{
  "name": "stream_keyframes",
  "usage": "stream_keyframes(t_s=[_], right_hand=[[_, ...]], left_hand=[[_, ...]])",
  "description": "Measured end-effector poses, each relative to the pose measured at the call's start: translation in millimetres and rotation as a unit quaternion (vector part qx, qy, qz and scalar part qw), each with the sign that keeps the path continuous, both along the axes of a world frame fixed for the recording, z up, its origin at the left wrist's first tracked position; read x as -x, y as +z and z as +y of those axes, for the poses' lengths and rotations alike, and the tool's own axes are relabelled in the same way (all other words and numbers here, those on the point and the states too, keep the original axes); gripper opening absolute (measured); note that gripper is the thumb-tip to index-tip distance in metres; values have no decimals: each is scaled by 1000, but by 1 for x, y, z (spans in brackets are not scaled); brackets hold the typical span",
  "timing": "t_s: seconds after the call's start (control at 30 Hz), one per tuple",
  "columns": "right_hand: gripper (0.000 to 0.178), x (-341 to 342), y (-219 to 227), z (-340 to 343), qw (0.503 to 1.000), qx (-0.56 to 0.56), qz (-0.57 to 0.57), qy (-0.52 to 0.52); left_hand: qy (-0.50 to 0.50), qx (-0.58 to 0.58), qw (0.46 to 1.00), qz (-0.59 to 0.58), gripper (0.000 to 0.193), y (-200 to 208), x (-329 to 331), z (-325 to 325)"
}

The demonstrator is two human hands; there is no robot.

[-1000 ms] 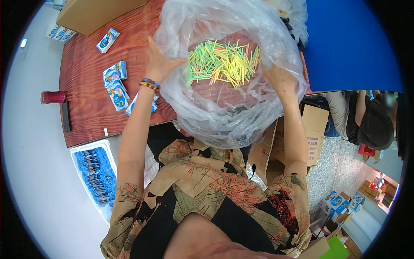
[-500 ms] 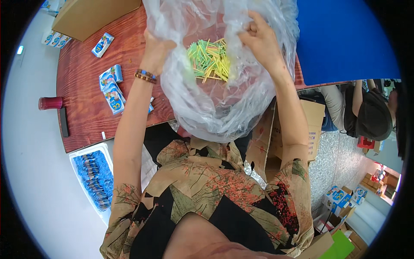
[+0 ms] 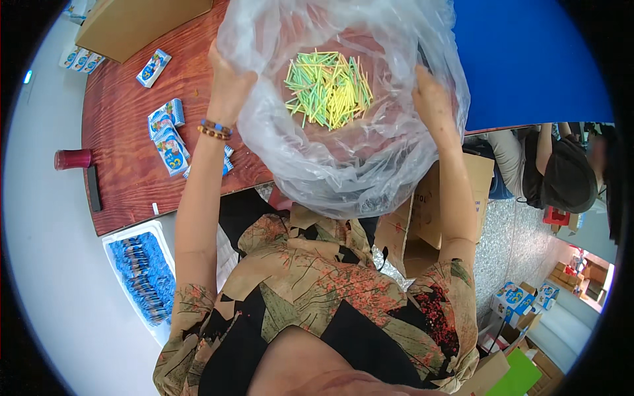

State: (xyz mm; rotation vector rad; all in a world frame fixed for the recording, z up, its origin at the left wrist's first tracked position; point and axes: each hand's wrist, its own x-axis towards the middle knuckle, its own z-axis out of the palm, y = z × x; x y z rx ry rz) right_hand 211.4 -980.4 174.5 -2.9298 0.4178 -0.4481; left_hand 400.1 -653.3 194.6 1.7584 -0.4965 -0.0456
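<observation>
A large clear plastic bag lies spread with its mouth wide, its near side hanging over the table's front edge. Inside it, a loose heap of thin yellow, green and orange sticks rests at the bottom. At the bag's left side my left hand grips the film, thumb toward the middle and other fingers mostly hidden. My right hand is closed on the film at the right side, its fingertips partly covered by plastic.
On the red wooden table lie several small blue-and-white packets. A cardboard box stands at the far left, a dark red jar at the left edge. Below is a white tray of blue packets. Another person is at right.
My right hand has moved right and slightly down, pulling the bag's mouth wider. My left hand has shifted a little left. More of the stick heap shows, spread out flatter.
</observation>
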Motion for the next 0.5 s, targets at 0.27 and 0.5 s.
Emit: stream_keyframes(t_s=[0.27, 0.5], right_hand=[[38, 6, 43, 60, 996, -13, 78, -39], [24, -16, 48, 106, 980, -13, 158, 119]], left_hand=[[94, -209, 961, -153, 91, -66, -12, 25], [148, -216, 953, -152, 103, -61, 15, 25]])
